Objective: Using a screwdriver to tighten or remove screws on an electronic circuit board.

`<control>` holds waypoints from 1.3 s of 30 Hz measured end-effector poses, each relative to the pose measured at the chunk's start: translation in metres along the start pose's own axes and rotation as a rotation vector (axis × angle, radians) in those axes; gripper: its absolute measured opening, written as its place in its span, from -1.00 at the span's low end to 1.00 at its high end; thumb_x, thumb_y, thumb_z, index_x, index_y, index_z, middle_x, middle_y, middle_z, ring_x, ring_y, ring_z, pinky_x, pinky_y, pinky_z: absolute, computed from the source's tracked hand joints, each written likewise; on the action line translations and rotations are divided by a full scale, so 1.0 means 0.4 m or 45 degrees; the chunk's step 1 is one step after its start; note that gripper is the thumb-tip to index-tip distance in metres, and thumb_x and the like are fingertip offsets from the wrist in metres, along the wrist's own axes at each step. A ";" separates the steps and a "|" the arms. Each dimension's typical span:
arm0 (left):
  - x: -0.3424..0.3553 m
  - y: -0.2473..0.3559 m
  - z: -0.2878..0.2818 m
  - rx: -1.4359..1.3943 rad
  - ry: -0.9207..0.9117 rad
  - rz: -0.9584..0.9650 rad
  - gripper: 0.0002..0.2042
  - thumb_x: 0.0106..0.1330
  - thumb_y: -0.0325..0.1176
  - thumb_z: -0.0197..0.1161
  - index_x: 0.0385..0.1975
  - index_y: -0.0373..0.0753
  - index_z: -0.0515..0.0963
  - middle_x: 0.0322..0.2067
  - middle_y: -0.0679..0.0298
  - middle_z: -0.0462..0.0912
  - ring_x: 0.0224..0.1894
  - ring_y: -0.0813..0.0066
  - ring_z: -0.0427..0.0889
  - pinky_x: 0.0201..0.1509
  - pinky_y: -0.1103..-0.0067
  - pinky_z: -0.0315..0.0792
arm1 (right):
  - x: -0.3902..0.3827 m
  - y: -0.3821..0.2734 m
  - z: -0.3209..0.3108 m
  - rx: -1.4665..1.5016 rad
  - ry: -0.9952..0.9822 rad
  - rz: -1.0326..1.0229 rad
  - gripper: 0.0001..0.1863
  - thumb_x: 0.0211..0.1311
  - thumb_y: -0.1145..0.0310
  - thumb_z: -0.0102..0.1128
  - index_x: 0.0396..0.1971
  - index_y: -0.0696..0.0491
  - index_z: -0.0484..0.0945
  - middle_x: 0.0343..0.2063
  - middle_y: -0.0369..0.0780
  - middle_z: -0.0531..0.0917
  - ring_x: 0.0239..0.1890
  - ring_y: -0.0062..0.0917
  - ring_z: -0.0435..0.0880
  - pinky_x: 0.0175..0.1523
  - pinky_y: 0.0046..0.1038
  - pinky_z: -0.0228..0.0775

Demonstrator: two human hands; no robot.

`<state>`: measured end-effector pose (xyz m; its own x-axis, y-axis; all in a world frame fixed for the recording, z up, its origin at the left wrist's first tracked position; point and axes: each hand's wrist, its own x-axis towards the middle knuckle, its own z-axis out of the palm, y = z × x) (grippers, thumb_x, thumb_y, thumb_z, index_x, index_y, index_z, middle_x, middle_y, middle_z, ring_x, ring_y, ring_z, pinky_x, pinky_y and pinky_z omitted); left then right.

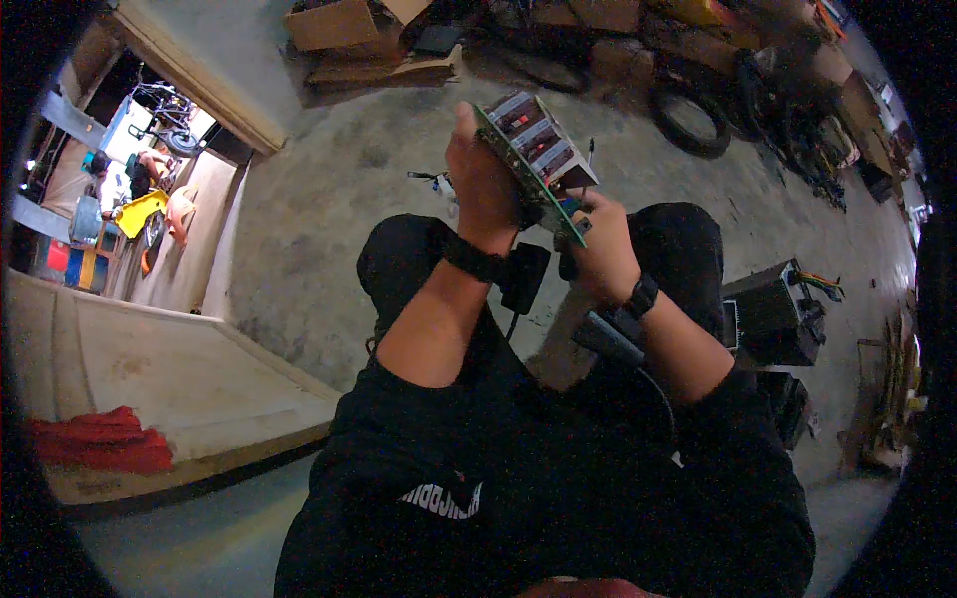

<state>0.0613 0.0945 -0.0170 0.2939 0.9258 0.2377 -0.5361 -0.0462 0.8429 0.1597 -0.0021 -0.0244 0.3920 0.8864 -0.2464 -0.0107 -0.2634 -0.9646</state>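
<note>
A green circuit board [528,164] with several dark, boxy components in a row [543,142] is held up, tilted, above my knees. My left hand [480,179] grips it from the left, thumb up near its top corner, with most fingers hidden behind it. At the board's lower right end, my right hand [603,244] is closed on its edge. A thin dark rod [590,154] stands up beyond that hand; whether the fingers hold it is unclear. Some loose wires with connectors [434,181] show just left of my left hand.
Black metal boxes with coloured wires [783,314] stand on the floor to my right. Cardboard boxes [349,30] and a tyre [688,120] lie at the back. Red cloth [100,439] rests on a pale ledge at left, below a doorway showing motorcycles and a person outside.
</note>
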 end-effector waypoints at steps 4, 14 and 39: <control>0.005 -0.015 -0.008 -0.441 -0.198 -0.127 -0.39 0.40 0.16 -0.30 -0.22 -0.31 0.51 -0.36 0.12 0.62 -0.37 0.27 0.66 -0.26 0.39 0.60 | 0.002 0.021 -0.003 0.206 -0.102 0.069 -0.79 0.17 0.54 0.01 -0.17 0.15 0.45 -0.60 -0.26 0.53 -0.64 -0.60 0.50 -0.61 -0.55 0.31; 0.002 -0.012 -0.021 0.445 -0.187 0.368 -0.39 0.41 0.15 -0.32 -0.23 -0.30 0.52 -0.39 0.15 0.64 -0.42 0.32 0.66 -0.29 0.45 0.61 | 0.021 0.049 0.016 0.644 -0.160 0.133 -0.85 0.28 0.37 0.05 -0.21 0.09 0.45 -0.55 -0.27 0.50 -0.63 -0.61 0.48 -0.65 -0.51 0.27; 0.007 0.017 0.021 -0.394 0.021 -0.171 -0.43 0.41 0.13 -0.23 -0.30 -0.31 0.53 -0.49 0.23 0.62 -0.49 0.42 0.64 -0.40 0.49 0.60 | 0.004 0.030 0.019 0.064 0.115 -0.114 -0.79 0.25 0.26 0.15 -0.38 0.09 0.61 -0.76 -0.33 0.45 -0.82 -0.71 0.32 -0.75 -0.59 0.06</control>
<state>0.0652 0.0937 -0.0062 0.3668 0.9220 0.1243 -0.7089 0.1904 0.6791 0.1532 -0.0009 -0.0369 0.4749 0.8669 -0.1515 -0.0173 -0.1629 -0.9865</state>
